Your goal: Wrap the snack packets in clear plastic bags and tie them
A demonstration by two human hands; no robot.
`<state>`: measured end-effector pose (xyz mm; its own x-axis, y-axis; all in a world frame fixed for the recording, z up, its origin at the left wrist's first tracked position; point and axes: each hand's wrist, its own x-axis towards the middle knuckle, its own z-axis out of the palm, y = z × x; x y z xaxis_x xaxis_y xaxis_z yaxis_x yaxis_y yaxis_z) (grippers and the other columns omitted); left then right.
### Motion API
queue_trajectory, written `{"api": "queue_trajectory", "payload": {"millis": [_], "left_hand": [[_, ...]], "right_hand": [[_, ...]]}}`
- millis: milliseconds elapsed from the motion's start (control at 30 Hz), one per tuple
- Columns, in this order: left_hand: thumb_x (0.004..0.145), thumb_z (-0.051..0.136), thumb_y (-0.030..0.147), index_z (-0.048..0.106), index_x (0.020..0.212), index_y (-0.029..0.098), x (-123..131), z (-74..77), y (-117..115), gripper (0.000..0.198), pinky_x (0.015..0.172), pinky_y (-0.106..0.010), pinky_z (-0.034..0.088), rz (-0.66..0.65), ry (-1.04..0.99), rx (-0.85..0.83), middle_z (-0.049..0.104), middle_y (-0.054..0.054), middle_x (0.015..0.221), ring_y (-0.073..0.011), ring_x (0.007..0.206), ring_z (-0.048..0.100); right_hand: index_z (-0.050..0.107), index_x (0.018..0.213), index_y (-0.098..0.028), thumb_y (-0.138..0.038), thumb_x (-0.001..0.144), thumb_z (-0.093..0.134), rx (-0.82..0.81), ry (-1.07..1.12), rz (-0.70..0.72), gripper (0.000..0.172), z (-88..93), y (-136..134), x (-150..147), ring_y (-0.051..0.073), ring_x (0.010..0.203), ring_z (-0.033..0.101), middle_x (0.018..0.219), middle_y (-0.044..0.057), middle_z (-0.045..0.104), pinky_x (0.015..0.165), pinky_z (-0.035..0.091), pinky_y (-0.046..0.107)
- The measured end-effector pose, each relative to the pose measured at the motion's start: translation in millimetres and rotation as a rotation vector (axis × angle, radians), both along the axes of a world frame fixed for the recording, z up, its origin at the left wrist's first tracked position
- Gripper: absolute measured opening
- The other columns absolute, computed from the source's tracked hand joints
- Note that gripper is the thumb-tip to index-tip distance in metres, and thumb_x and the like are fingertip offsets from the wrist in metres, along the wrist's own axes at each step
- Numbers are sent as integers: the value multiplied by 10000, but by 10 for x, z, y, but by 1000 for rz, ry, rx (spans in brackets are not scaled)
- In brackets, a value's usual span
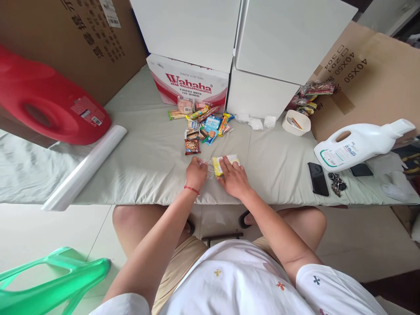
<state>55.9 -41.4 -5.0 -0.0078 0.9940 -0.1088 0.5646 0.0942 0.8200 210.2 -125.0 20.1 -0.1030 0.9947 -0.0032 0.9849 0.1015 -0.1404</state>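
My left hand [196,174] is closed in a pinch on thin clear plastic film [210,166], right beside a small yellow and white packet [234,158]. On top of that packet my right hand [233,177] lies with its fingers stretched out flat, pressing it against the cloth. The film seems to run from the left fingers to the packet's left end; whether it is joined to it I cannot tell. Just beyond the hands is a pile of wrapped snacks [211,124], with a brown cookie packet [192,146] nearest.
A clear film roll [85,168] and a red jug [49,100] stand left. At the back is a Wahaha carton [193,81]. To the right are a cream bowl [292,129], a white detergent bottle [354,146], a phone [318,178] and keys [337,183].
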Motion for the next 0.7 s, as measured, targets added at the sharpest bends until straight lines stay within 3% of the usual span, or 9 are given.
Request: {"api": "queue_trajectory", "payload": {"millis": [133, 267, 400, 500, 600, 700], "left_hand": [[807, 605, 272, 533, 914, 208, 80, 1, 38, 143, 579, -274, 462, 81, -302, -72, 616, 9, 741, -162, 620, 613], [733, 656, 248, 593, 847, 202, 344, 71, -20, 138, 620, -272, 450, -14, -400, 41, 612, 7, 710, -158, 651, 592], [763, 586, 279, 593, 1034, 197, 497, 74, -102, 283, 588, -276, 432, -45, -670, -71, 622, 15, 694, -157, 593, 574], [737, 532, 238, 501, 1157, 197, 475, 15, -144, 423, 563, -255, 413, -74, -850, -134, 673, 5, 828, -117, 552, 539], [733, 527, 192, 480, 1239, 197, 439, -42, -154, 508, 614, -248, 444, -198, -811, -68, 699, -23, 1007, -85, 569, 505], [830, 522, 217, 514, 1312, 188, 443, -46, -139, 483, 717, -291, 505, -264, -596, 3, 715, -54, 1054, -120, 661, 577]], "right_hand": [[292, 1643, -148, -445, 1027, 443, -6, 7, 19, 701, -4, 2, -8, 400, 1357, 432, 1715, 141, 249, 1037, 400, 536], [294, 1636, -126, -403, 1001, 488, -4, 65, 33, 720, -11, 18, -12, 415, 1366, 430, 1711, 168, 246, 1049, 398, 569], [182, 1661, -120, -309, 940, 521, 13, 248, 42, 819, -103, 34, 111, 402, 1379, 437, 1681, 184, 317, 1075, 411, 587], [44, 1664, -77, -191, 890, 483, 37, 442, 70, 898, -236, 51, 242, 350, 1402, 452, 1639, 208, 387, 1135, 400, 563], [43, 1660, -66, -131, 858, 458, 77, 570, 74, 906, -369, 70, 316, 324, 1437, 443, 1616, 224, 415, 1182, 370, 562], [92, 1671, -150, -140, 851, 490, 96, 686, 61, 911, -447, 75, 327, 311, 1463, 430, 1633, 177, 407, 1201, 360, 568]]}}
